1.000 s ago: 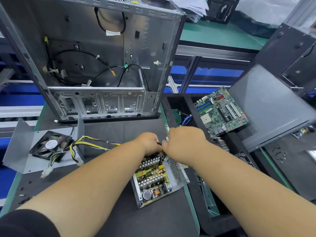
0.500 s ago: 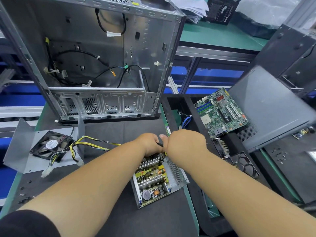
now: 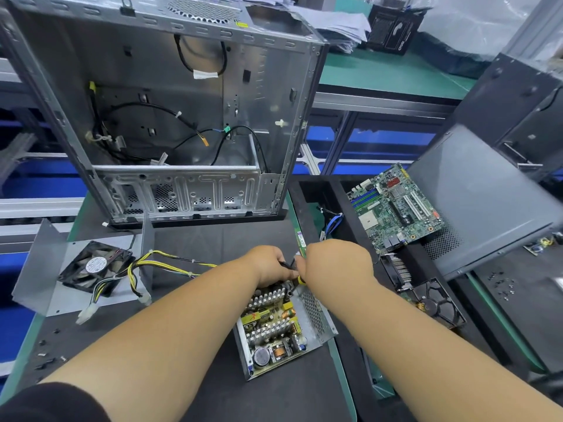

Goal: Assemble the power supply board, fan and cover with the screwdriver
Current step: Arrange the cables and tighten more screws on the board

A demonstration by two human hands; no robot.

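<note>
At the centre of the black mat (image 3: 189,245), both hands meet over the far end of the power supply board (image 3: 274,327). The left hand (image 3: 268,266) is curled with its fingers tucked around a dark, thin item; whether that is the screwdriver (image 3: 297,280) shaft or a cable cannot be told. The right hand (image 3: 335,263) is closed in a fist around the tool, of which only a bit of yellow and black shows beneath it. The board sits in its open metal tray (image 3: 316,324), just toward six o'clock from the hands. At nine o'clock, the fan (image 3: 96,271) lies on the grey cover (image 3: 39,269), with yellow and black wires (image 3: 170,263) running from it toward the hands. At twelve o'clock stands an open computer case (image 3: 170,117). At two o'clock a motherboard (image 3: 396,205) rests beside a grey side panel (image 3: 487,202).
</note>
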